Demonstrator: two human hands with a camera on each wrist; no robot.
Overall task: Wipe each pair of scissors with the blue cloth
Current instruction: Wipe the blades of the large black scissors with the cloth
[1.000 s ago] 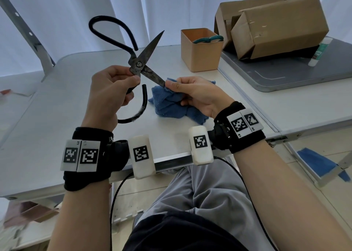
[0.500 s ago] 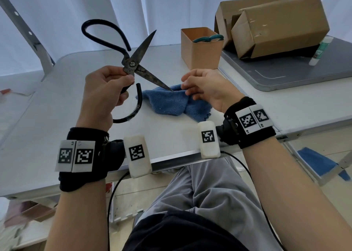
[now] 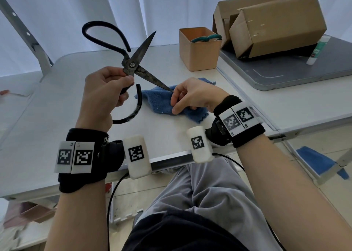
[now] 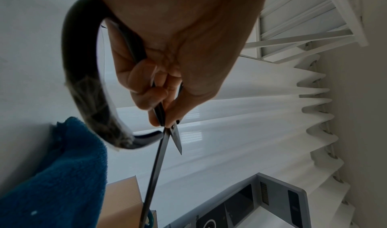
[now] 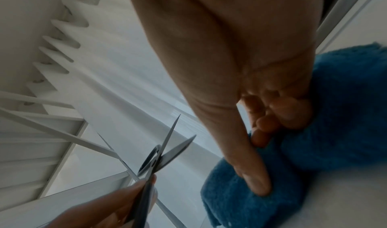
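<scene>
Large black iron scissors [image 3: 131, 66] are held up over the white table [image 3: 47, 102], blades spread wide. My left hand [image 3: 106, 90] grips them just below the pivot, around one handle; the wrist view shows the scissors [image 4: 161, 115] between thumb and fingers. The blue cloth [image 3: 160, 102] lies crumpled on the table under my right hand [image 3: 188, 96], whose curled fingers pinch the cloth [image 5: 314, 132] against the table. The lower blade's tip ends right by my right fingers. A second pair with teal handles [image 3: 206, 38] stands in a small tan box [image 3: 199, 49].
Two cardboard boxes [image 3: 276, 24] lie on a grey tray [image 3: 304, 71] at the back right, with a glue stick [image 3: 317, 49] beside them. A metal frame leg [image 3: 28, 35] rises at the left. My knees sit below the table's front edge.
My left hand has raised the scissors slightly and moved them left. My right hand slid off the lower blade, down and right to the table, and now pinches the cloth there.
</scene>
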